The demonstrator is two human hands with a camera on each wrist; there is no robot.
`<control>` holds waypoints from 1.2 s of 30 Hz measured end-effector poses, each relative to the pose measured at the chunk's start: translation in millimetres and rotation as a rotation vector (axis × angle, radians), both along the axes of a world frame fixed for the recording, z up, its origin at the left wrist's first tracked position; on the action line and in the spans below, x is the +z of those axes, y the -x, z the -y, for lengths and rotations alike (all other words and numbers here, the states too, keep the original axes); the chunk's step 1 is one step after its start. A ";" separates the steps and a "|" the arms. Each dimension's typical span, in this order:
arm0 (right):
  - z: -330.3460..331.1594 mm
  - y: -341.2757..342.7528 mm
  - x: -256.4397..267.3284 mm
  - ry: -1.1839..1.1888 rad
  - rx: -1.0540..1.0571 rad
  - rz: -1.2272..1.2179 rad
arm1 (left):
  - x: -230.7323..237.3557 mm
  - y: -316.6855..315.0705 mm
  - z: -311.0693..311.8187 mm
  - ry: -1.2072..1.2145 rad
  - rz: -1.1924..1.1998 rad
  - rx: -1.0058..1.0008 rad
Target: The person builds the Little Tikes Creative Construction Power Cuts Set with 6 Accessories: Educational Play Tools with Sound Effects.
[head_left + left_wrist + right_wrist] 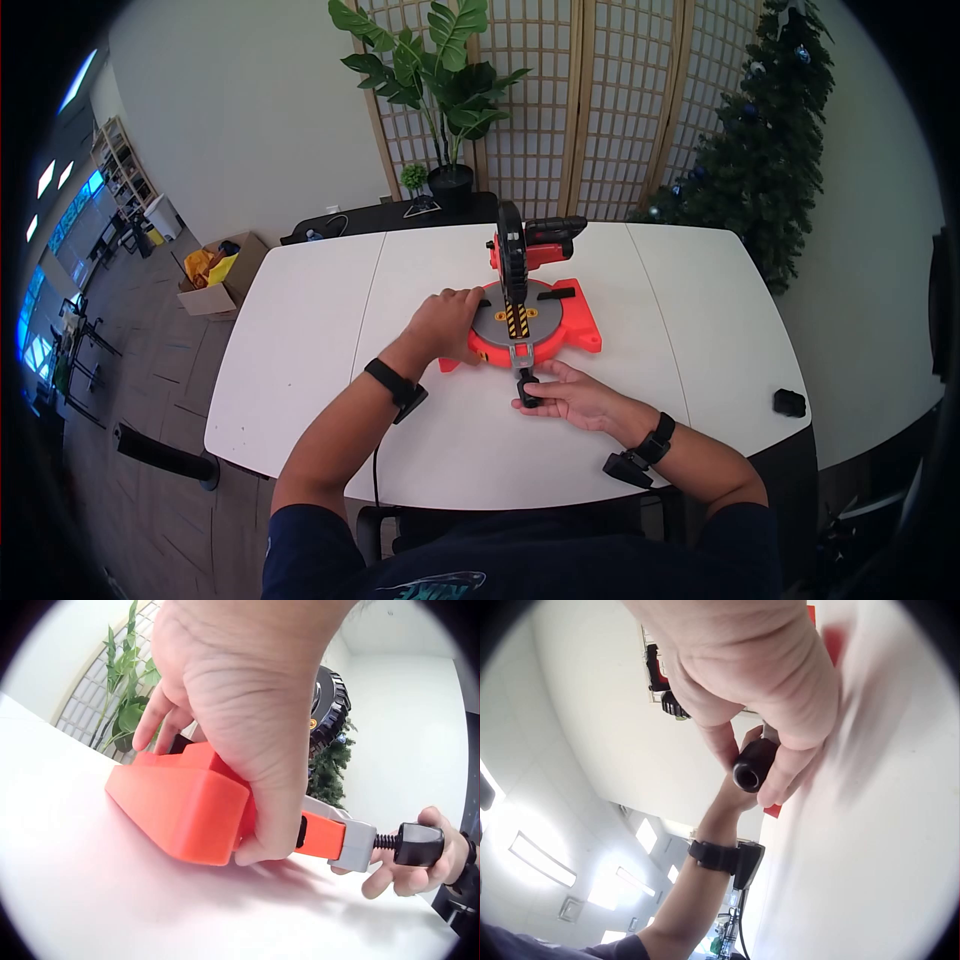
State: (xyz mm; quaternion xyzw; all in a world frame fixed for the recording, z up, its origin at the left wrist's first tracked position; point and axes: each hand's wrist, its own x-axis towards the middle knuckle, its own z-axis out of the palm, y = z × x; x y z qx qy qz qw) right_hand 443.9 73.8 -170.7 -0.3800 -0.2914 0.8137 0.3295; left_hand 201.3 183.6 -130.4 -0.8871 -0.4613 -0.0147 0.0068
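Observation:
A toy miter saw point(578, 322) with a red-orange base stands on the white table. Its round grey turntable point(487, 322) carries yellow-and-black stripes, and a black blade guard point(511, 250) rises above it. My left hand point(445, 325) grips the left side of the base, fingers over the top and thumb low at the front; in the left wrist view it covers much of the orange foot point(180, 814). With thumb and fingers my right hand point(582, 398) pinches the black knob point(528, 388) at the front. A black threaded shaft point(385, 841) joins that knob to a grey bracket point(352, 844).
At the table's right edge lies a small black object point(789, 403). Behind the table are a potted plant point(450, 182), a lattice screen point(530, 130) and a decorated tree point(760, 150). An open cardboard box point(232, 285) sits on the floor at left.

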 end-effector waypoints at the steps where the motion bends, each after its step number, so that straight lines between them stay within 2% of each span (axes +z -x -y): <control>1: -0.4 -0.6 -0.2 0.000 -0.001 0.000 | 0.2 0.0 -0.5 0.000 0.000 -0.001; 10: -4.5 -4.4 -1.1 0.044 0.044 -0.139 | -1.2 0.7 -1.8 -0.003 -0.008 0.001; 12: -1.3 0.8 0.2 -0.026 0.005 -0.004 | 1.7 0.5 -0.6 0.018 -0.001 0.004; 16: -0.5 -0.4 1.3 -0.045 0.003 0.010 | -0.4 0.5 -1.6 0.009 -0.006 0.003; 19: -4.2 -3.4 -4.4 0.022 0.024 -0.085 | -1.0 1.1 -1.6 0.002 -0.007 0.001; 24: 1.6 3.9 1.3 -0.030 -0.026 0.021 | -2.8 1.3 -2.9 0.008 0.010 -0.007; 30: -3.8 -1.7 -5.6 0.037 0.006 -0.077 | -1.4 0.6 -1.0 0.007 0.001 0.001; 36: 0.1 4.4 -3.5 0.001 -0.022 0.007 | -2.2 0.4 -2.0 0.021 -0.005 0.004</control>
